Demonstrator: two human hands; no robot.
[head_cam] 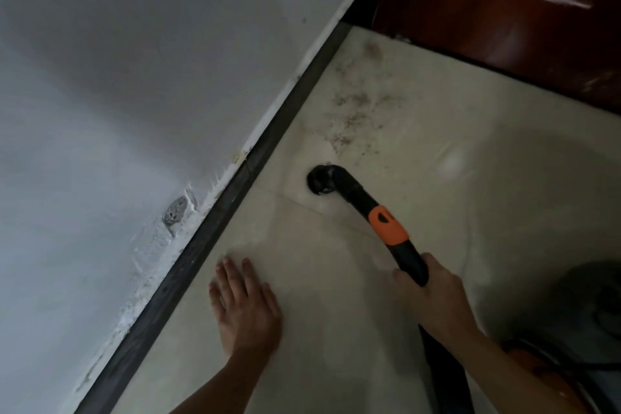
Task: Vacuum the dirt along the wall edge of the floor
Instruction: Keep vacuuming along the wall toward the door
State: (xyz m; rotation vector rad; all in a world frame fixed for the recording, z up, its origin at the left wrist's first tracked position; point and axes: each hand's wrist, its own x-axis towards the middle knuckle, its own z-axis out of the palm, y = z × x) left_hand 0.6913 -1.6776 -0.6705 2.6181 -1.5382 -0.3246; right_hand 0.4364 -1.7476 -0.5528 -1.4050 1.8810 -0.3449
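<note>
My right hand [433, 292] gripped the vacuum hose [386, 222], its nozzle [319, 180] near the dirt [356, 111], while my left hand [245, 306] lay open, flat on the floor [336, 279].

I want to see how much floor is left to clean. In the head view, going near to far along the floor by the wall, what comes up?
left hand flat on the floor → vacuum nozzle → scattered dirt → dark red door

Your left hand [244, 306] lies flat, palm down, fingers spread and extended forward, forearm bare. Your right hand [433, 292] is curled in a closed grip, knuckles up, wrist straight, bare forearm running back to lower right.
</note>
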